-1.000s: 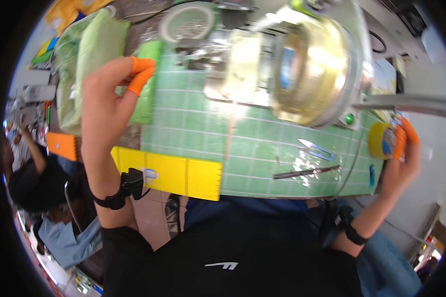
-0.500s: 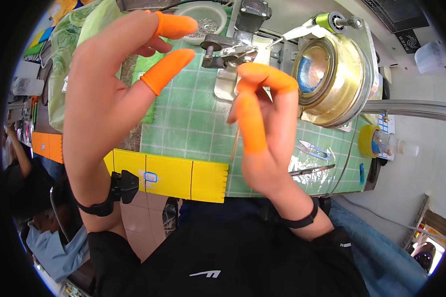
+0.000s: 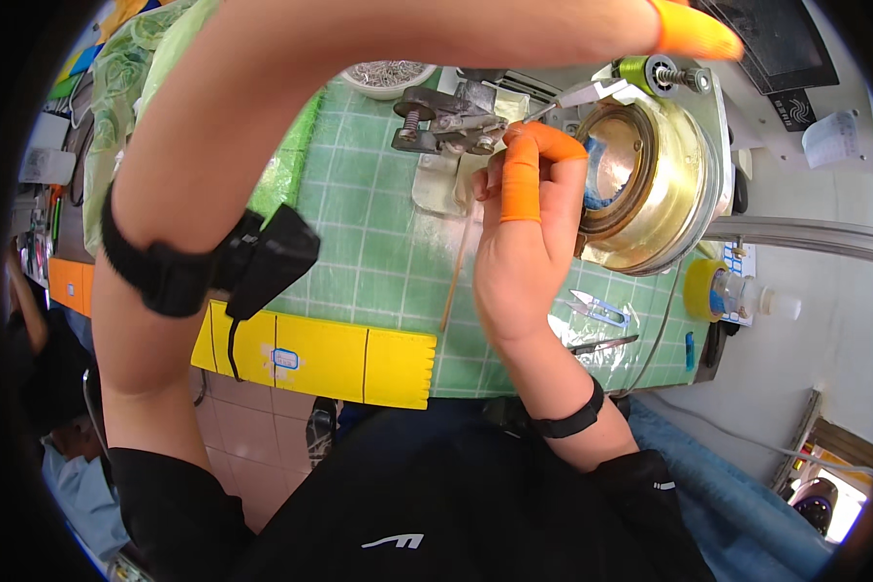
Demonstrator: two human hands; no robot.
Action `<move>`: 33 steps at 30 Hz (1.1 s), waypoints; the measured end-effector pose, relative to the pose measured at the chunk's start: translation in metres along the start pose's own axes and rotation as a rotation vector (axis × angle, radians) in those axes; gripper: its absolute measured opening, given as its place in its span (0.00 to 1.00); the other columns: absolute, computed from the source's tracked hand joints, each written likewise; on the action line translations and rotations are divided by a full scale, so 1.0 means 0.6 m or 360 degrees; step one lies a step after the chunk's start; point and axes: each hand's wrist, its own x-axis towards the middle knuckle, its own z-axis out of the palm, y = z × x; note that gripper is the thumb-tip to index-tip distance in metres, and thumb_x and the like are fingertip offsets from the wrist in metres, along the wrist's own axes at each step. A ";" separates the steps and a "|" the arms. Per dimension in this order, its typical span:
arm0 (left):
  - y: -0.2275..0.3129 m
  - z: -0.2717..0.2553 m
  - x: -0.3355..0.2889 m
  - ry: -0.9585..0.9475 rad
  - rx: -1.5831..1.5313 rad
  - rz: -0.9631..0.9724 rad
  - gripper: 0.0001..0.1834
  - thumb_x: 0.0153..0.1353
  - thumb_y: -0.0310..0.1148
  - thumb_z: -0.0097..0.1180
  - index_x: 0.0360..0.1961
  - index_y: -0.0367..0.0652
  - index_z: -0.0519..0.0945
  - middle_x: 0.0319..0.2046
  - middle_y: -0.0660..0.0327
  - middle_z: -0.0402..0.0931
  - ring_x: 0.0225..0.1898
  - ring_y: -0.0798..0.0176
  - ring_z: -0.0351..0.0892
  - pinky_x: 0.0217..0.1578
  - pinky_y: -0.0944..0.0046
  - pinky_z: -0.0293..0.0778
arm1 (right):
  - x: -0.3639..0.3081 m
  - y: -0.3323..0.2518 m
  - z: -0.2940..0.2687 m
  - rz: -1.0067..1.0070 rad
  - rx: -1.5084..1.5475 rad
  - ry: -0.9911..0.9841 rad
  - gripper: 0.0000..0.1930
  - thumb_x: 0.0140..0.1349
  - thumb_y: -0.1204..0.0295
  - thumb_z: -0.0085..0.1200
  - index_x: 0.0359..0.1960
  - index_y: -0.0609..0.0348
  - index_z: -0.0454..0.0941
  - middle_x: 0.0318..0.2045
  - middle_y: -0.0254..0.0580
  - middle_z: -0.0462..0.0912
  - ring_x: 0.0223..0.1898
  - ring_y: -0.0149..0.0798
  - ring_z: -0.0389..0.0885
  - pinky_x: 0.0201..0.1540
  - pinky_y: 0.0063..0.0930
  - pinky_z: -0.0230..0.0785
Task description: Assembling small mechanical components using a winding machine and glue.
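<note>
My right hand [image 3: 529, 218], with orange finger cots on thumb and forefinger, is pinched beside the jaws of a small metal clamp [image 3: 470, 126]. Whatever lies between those fingertips is too small or hidden to make out. A thin brown stick [image 3: 455, 276] appears to lie on the green gridded mat [image 3: 369, 223], its upper end running behind my curled fingers. Across the top of the view stretches my left arm, and only part of my left hand [image 3: 689, 31] shows there. One orange-capped finger points out straight near a green thread spool [image 3: 638, 71]; the other fingers are hidden.
A round brass-coloured machine part [image 3: 674, 184] stands right of the clamp. Thread snips [image 3: 599, 308] and tweezers [image 3: 603, 345] lie on the mat. A yellow board [image 3: 335, 361] borders the front edge. A bowl of small metal pieces [image 3: 388, 78] sits at the back.
My left hand has swung from the upper left across the top to the upper right. My right hand has moved slightly forward, closer to the clamp jaws, uncovering more of the stick.
</note>
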 end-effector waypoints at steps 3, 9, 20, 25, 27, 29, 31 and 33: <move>-0.008 -0.025 0.027 -0.0532 -0.0847 -0.0538 0.27 0.78 0.52 0.43 0.53 0.37 0.81 0.36 0.61 0.82 0.35 0.70 0.72 0.40 0.66 0.71 | 0.005 -0.010 0.018 0.0152 0.0017 0.0053 0.06 0.79 0.72 0.45 0.52 0.54 0.71 0.40 0.29 0.71 0.38 0.23 0.66 0.42 0.21 0.63; -0.133 -0.034 -0.016 -0.0371 -0.0285 0.0160 0.17 0.68 0.28 0.61 0.56 0.34 0.83 0.53 0.52 0.83 0.54 0.61 0.81 0.54 0.62 0.76 | 0.047 0.003 0.029 0.0375 0.0139 0.0186 0.09 0.78 0.66 0.49 0.54 0.52 0.74 0.38 0.24 0.72 0.34 0.20 0.65 0.37 0.17 0.60; -0.060 -0.023 -0.078 -0.0213 0.0127 0.0331 0.05 0.53 0.20 0.68 0.31 0.34 0.83 0.41 0.50 0.85 0.37 0.57 0.83 0.33 0.65 0.76 | 0.002 -0.005 0.021 0.0383 0.0163 0.0195 0.10 0.79 0.68 0.45 0.56 0.56 0.68 0.38 0.30 0.70 0.31 0.22 0.65 0.34 0.19 0.60; -0.056 0.022 -0.156 -0.0253 -0.0503 -0.0135 0.06 0.53 0.22 0.69 0.31 0.35 0.84 0.36 0.52 0.86 0.33 0.58 0.84 0.29 0.64 0.75 | -0.025 -0.024 0.023 0.0200 0.0239 0.0043 0.10 0.79 0.69 0.46 0.56 0.56 0.67 0.45 0.31 0.70 0.33 0.22 0.65 0.37 0.19 0.62; -0.059 0.053 -0.190 -0.0381 -0.0718 -0.0171 0.05 0.53 0.22 0.70 0.31 0.35 0.85 0.36 0.52 0.86 0.34 0.58 0.85 0.29 0.64 0.76 | -0.024 -0.023 0.022 0.0227 0.0339 0.0067 0.09 0.78 0.71 0.47 0.55 0.57 0.67 0.45 0.32 0.71 0.38 0.22 0.67 0.42 0.19 0.63; -0.051 0.081 -0.218 -0.0811 -0.0789 -0.0342 0.06 0.54 0.25 0.71 0.31 0.35 0.85 0.37 0.51 0.86 0.33 0.58 0.86 0.30 0.62 0.78 | -0.024 -0.008 0.013 0.0062 0.0156 -0.0148 0.08 0.78 0.73 0.48 0.54 0.57 0.66 0.45 0.33 0.71 0.42 0.23 0.68 0.46 0.20 0.63; -0.051 0.061 -0.213 -0.0844 -0.0882 -0.0191 0.07 0.56 0.26 0.70 0.33 0.35 0.86 0.38 0.50 0.86 0.32 0.58 0.86 0.30 0.63 0.79 | -0.018 -0.004 0.018 0.0048 0.0082 -0.0061 0.05 0.78 0.72 0.47 0.50 0.58 0.70 0.38 0.30 0.72 0.34 0.23 0.65 0.40 0.22 0.64; -0.043 0.022 -0.184 -0.0741 -0.1020 0.0063 0.09 0.59 0.28 0.70 0.38 0.34 0.87 0.40 0.47 0.86 0.30 0.59 0.86 0.30 0.65 0.80 | 0.002 -0.003 0.011 0.0220 0.0063 0.0042 0.06 0.78 0.72 0.46 0.51 0.59 0.67 0.44 0.34 0.72 0.41 0.22 0.68 0.46 0.18 0.63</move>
